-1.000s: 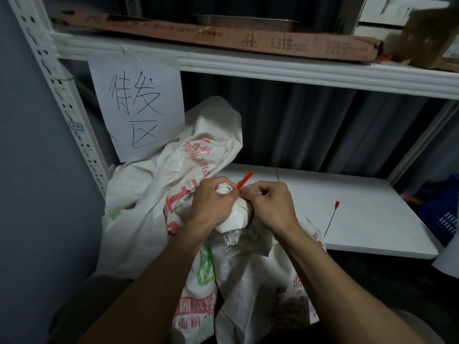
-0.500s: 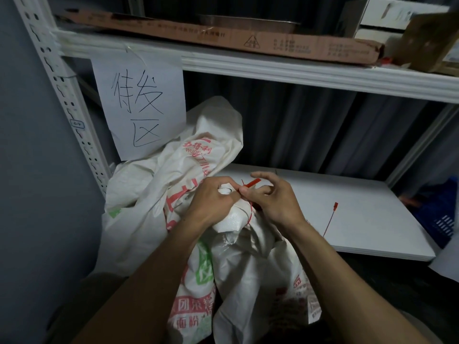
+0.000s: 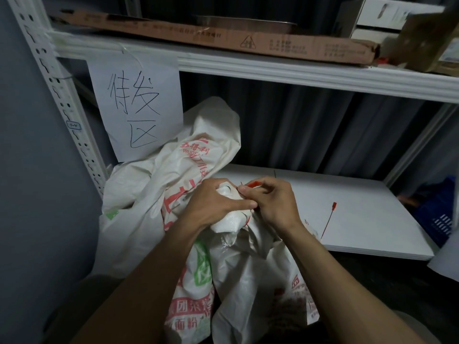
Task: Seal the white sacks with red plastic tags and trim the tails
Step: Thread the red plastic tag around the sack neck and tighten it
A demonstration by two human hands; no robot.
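Since a second ago the right hand (image 3: 273, 204) has turned downward. The red tag (image 3: 253, 184), which then pointed up between the two hands, now lies nearly flat. Its head is pinched between the right thumb and forefinger, and the other fingers are loosely curled. The left hand (image 3: 211, 207) grips the bunched neck of the white sack (image 3: 231, 220) as before, with the thumb stretched toward the right hand. A thin red line curves under the neck, so I judge that the tag is looped round and its tip is being fed into the head. The loop does not look tight yet, and the trimming is still to do. Around them stands a metal rack (image 3: 273, 68), and a white board (image 3: 367, 219) lies on its lower level. A second sack (image 3: 198, 150) leans behind the first one, and its loose folds crowd the left hand. A flat cardboard box (image 3: 223, 37) lies on top, and a paper sheet (image 3: 135, 108) with handwriting hangs below it. A spare tag (image 3: 328, 219) lies on the board, well apart from the right hand. I can see no cutter.
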